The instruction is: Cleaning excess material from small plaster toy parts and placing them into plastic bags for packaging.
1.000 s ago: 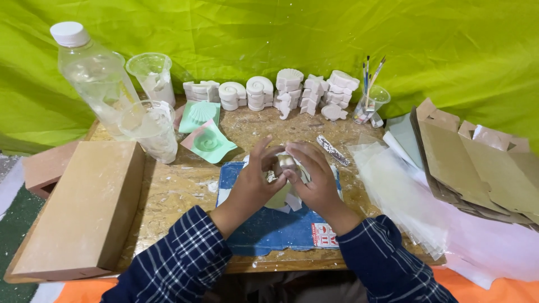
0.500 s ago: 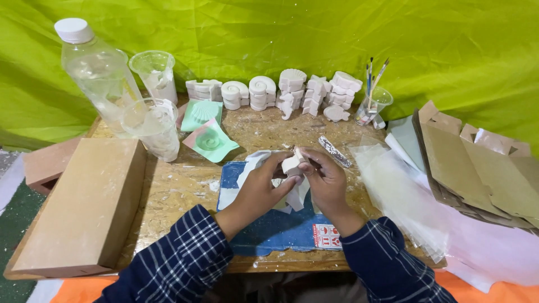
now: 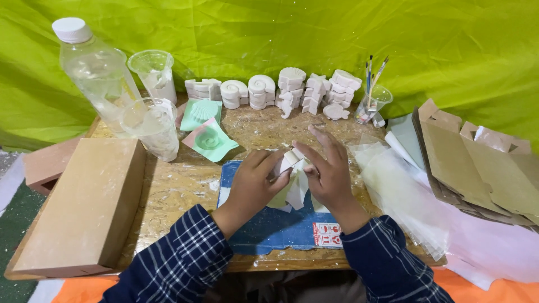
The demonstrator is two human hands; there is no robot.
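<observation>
Both hands meet over the blue mat (image 3: 269, 230) near the middle of the chipboard table (image 3: 179, 185), pinching a small white block (image 3: 292, 159) wrapped in a sheet of clear film (image 3: 295, 191). The left hand (image 3: 255, 182) is curled closed around the block's left side; the right hand (image 3: 328, 171) grips its right side with thumb and lower fingers while the upper fingers stretch out flat toward the far left. The block sits tilted, its long axis running from near left to far right. The film hangs down toward the mat. Bare table lies between the hands and the far row of white cast figures (image 3: 281, 92). Green moulds (image 3: 209, 140) lie to the far left, stacked film sheets (image 3: 404, 191) just to the right. A green cloth (image 3: 337, 33) backs the table.
</observation>
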